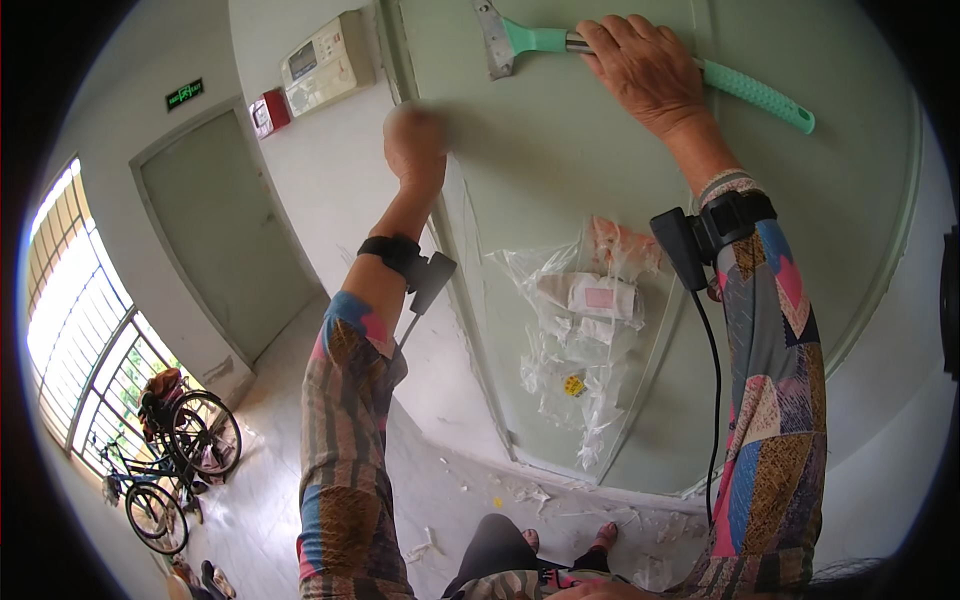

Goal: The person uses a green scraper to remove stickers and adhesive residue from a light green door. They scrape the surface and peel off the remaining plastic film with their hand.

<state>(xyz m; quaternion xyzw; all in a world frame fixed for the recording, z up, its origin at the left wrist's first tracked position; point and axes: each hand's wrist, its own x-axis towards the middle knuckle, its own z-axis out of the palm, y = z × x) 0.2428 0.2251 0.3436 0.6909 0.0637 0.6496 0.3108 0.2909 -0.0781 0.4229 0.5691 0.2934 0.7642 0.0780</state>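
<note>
My right hand [649,71] is closed around the metal shaft of a long scraper [536,40] with a mint-green plastic neck and studded grip. The scraper's wide metal head lies close to the pale green door [555,187], at the top of the picture. Left of it, my left hand [415,142] is raised at the door's left edge; its fingers are blurred, so what it touches or holds cannot be told. Below and between my arms, a clear plastic bag [592,322] with small packages in it hangs at the door.
A cream wall-mounted control box [326,64] and a red alarm box [268,112] are on the wall at the upper left. Bicycles [169,465] stand by the barred window [82,330]. White scraps [532,495] litter the floor near my feet. Shoes [216,579] lie at the lower left.
</note>
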